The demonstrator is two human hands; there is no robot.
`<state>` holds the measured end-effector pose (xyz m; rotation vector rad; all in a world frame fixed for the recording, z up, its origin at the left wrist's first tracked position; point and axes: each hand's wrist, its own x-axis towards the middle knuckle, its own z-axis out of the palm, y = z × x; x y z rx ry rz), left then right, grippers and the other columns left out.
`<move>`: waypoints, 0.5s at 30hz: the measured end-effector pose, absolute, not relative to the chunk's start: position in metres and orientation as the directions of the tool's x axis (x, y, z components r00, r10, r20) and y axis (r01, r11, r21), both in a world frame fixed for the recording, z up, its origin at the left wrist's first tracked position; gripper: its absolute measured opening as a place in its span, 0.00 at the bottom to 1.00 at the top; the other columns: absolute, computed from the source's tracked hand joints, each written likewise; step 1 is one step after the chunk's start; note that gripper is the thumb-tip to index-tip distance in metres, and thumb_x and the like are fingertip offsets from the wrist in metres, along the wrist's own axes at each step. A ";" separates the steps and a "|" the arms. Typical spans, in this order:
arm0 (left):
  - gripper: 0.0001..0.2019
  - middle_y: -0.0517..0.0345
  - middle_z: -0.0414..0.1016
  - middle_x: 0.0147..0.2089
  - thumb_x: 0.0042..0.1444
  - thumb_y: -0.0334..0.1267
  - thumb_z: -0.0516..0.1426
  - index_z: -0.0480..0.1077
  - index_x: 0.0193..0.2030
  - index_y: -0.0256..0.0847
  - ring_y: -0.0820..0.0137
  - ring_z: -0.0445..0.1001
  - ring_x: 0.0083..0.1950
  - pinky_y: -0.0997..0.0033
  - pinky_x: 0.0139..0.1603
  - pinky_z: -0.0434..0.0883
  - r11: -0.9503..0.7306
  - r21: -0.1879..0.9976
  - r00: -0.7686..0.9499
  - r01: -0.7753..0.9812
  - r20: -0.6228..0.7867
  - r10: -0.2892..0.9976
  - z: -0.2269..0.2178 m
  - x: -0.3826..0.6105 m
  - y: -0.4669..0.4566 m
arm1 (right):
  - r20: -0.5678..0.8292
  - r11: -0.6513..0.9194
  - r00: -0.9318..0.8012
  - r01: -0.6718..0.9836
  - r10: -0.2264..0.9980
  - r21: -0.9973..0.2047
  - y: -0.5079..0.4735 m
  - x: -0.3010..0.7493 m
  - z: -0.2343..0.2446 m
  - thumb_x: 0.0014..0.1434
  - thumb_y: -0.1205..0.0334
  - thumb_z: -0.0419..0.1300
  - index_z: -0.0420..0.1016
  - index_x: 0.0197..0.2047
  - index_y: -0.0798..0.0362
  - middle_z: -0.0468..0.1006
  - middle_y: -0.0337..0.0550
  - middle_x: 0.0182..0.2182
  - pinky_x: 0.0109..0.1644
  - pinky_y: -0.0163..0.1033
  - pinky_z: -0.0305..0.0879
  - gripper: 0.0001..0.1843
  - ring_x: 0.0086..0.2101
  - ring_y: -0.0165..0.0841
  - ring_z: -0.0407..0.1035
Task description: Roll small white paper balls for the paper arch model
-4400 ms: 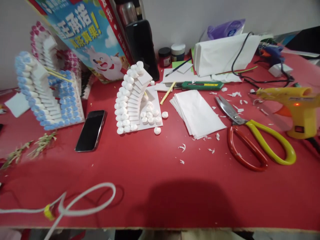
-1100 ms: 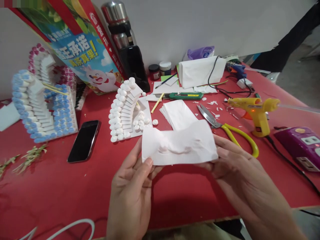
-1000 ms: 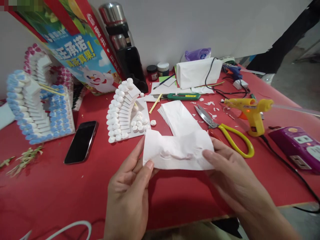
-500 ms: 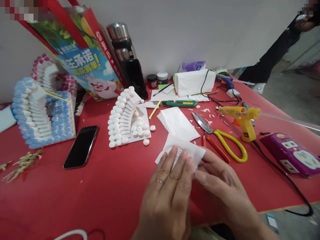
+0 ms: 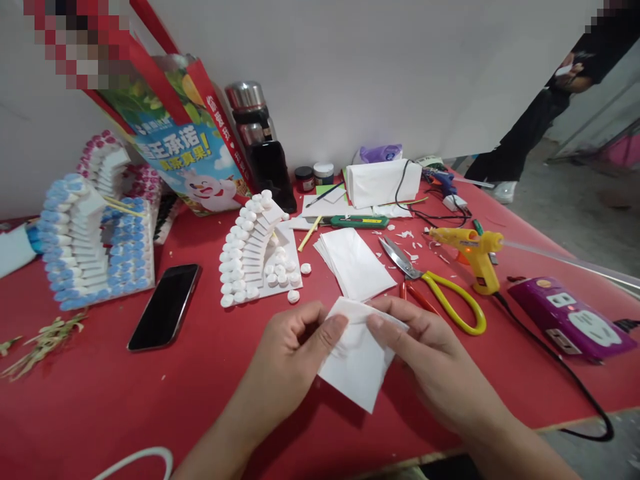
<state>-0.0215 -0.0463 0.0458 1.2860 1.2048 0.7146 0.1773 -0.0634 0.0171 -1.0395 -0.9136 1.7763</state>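
A square of thin white paper (image 5: 357, 367), perhaps tissue, hangs between my two hands above the red table. My left hand (image 5: 300, 350) pinches its upper left edge, thumb on top. On the right edge my right hand (image 5: 425, 343) grips it the same way, with the fingers behind it. Just beyond lies a stack of white paper squares (image 5: 355, 263). To the left of the stack stands a fan-shaped white model (image 5: 250, 250) with steps, edged by rolled white pieces; several loose rolls (image 5: 283, 272) lie on its base.
Scissors with yellow handles (image 5: 433, 287) lie right of the stack, near a yellow glue gun (image 5: 470, 253) and a purple power socket (image 5: 570, 317). A phone (image 5: 165, 307), a blue-and-white model (image 5: 100, 247) and a shopping bag (image 5: 195, 153) are at left. A green cutter (image 5: 357, 221) lies behind.
My left hand has gone from lying flat over the paper to pinching its left edge. The paper now hangs lower, held between both hands. The view has shifted slightly.
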 end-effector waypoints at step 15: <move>0.13 0.65 0.69 0.23 0.67 0.42 0.58 0.68 0.31 0.41 0.78 0.67 0.21 0.78 0.26 0.67 -0.141 0.935 -0.029 0.326 0.160 0.987 -0.001 -0.035 0.005 | -0.107 -0.105 0.006 0.265 0.994 -0.958 0.134 0.145 0.038 0.62 0.74 0.55 0.70 0.33 0.56 0.76 0.44 0.25 0.31 0.36 0.72 0.08 0.26 0.32 0.75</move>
